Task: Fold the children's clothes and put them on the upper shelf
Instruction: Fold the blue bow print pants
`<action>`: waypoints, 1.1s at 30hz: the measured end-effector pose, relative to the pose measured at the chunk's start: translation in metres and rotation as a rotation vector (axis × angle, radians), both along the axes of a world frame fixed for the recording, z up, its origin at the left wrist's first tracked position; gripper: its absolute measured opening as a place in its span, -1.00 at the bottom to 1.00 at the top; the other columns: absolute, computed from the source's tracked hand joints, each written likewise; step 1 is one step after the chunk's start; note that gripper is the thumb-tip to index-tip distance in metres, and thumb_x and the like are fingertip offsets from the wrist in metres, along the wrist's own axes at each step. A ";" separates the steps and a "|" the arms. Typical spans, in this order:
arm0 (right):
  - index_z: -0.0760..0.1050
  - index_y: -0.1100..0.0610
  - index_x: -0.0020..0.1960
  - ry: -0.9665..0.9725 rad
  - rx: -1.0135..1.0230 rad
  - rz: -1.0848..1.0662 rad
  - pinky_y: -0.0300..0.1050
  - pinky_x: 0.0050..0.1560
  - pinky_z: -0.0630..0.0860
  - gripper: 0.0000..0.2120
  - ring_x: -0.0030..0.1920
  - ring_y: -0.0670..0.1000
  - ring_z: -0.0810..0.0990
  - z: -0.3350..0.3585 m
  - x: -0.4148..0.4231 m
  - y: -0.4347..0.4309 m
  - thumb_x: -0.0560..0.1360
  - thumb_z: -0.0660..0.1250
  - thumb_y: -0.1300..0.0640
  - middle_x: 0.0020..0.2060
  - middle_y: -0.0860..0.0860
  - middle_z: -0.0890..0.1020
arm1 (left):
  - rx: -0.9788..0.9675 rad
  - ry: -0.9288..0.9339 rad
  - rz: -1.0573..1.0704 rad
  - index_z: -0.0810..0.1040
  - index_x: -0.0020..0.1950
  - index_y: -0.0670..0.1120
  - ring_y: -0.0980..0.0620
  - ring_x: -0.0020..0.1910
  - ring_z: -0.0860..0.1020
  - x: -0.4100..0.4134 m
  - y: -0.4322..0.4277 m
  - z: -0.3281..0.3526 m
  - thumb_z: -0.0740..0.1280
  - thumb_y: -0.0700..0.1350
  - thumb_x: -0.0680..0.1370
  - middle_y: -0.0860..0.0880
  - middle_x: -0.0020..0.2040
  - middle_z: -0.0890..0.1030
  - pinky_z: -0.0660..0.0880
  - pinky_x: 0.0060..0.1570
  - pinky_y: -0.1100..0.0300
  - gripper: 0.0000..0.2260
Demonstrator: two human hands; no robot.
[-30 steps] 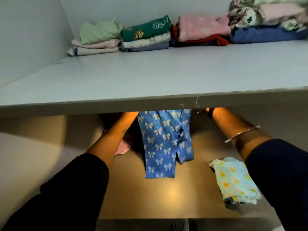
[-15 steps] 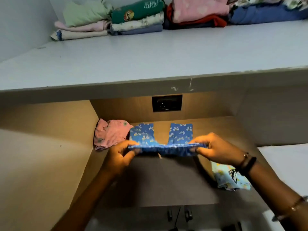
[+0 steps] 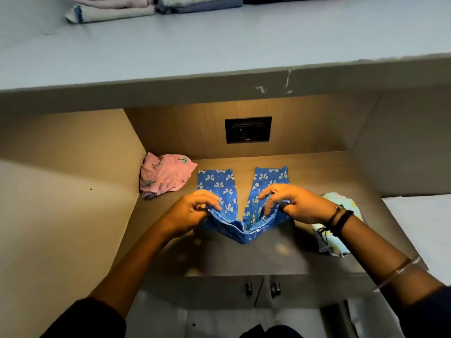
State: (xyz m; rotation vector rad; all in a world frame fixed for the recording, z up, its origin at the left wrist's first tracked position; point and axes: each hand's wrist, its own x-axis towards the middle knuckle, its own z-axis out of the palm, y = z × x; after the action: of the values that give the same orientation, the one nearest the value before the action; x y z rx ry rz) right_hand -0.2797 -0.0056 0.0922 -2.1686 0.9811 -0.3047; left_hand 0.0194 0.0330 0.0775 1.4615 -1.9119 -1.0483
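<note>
Blue children's pants with white bows (image 3: pixel 228 189) lie on the lower wooden shelf (image 3: pixel 317 167), legs spread toward the back wall. My left hand (image 3: pixel 192 211) pinches the waistband's left end and my right hand (image 3: pixel 290 203) pinches its right end; the waistband sags in a V between them. A crumpled pink garment (image 3: pixel 166 176) sits in the back left corner. A pale yellow-and-blue patterned garment (image 3: pixel 341 230) lies right of my right wrist, partly hidden. Folded clothes (image 3: pixel 109 11) are stacked at the back of the grey upper shelf (image 3: pixel 219 45).
A black wall socket (image 3: pixel 247 129) is set in the back panel above the pants. Side walls close the lower shelf in on both sides. Two cabinet handles (image 3: pixel 261 287) show below the shelf's front edge. A white surface (image 3: pixel 419 220) lies to the right.
The pants, which hung in the air behind the shelf edge, have come down flat on the lower shelf. My hands moved toward me and lower, and the waistband now sags between them.
</note>
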 end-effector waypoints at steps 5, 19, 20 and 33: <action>0.67 0.20 -0.11 -0.089 -0.172 0.097 -0.29 0.29 0.30 -0.54 0.24 -0.04 0.46 0.026 0.036 -0.009 0.24 0.13 0.55 0.20 0.08 0.55 | -0.090 -0.115 -0.201 0.68 -0.02 -0.18 0.03 0.29 0.45 -0.040 -0.029 0.036 0.24 -0.51 0.43 -0.12 0.27 0.55 0.37 0.31 0.18 -0.66; 0.54 0.02 -0.23 -0.467 0.078 -0.218 -0.13 -0.06 0.55 -0.81 -0.19 -0.11 0.58 0.012 0.045 -0.007 0.27 0.30 0.29 -0.23 -0.07 0.63 | 0.030 0.337 -0.032 0.60 -0.26 -0.04 -0.04 0.23 0.55 -0.068 -0.033 0.041 0.35 -0.39 0.47 -0.05 0.23 0.58 0.56 0.16 0.02 -0.75; 0.53 0.02 -0.24 -0.484 0.065 -0.236 -0.16 -0.08 0.54 -0.81 -0.22 -0.12 0.56 0.012 0.045 -0.008 0.27 0.31 0.29 -0.25 -0.08 0.62 | 0.012 0.358 0.014 0.60 -0.19 -0.04 -0.05 0.23 0.55 -0.069 -0.033 0.043 0.37 -0.35 0.49 -0.06 0.23 0.58 0.56 0.15 0.05 -0.79; 0.36 0.06 0.31 -0.473 -0.143 -0.245 -0.31 0.05 0.49 -0.42 0.03 -0.01 0.53 0.080 0.050 -0.022 0.33 0.34 0.36 0.01 0.09 0.52 | -0.503 -0.023 0.195 0.64 -0.06 -0.07 0.06 -0.15 0.56 -0.068 -0.036 0.097 0.38 -0.22 0.45 0.05 -0.14 0.59 0.49 -0.14 0.27 -0.88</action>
State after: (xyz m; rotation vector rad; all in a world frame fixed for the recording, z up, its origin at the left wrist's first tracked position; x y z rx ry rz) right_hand -0.2298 -0.0272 0.1721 -1.9615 0.9668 -0.9814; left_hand -0.0482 -0.0026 0.1741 1.3286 -1.8275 -0.4191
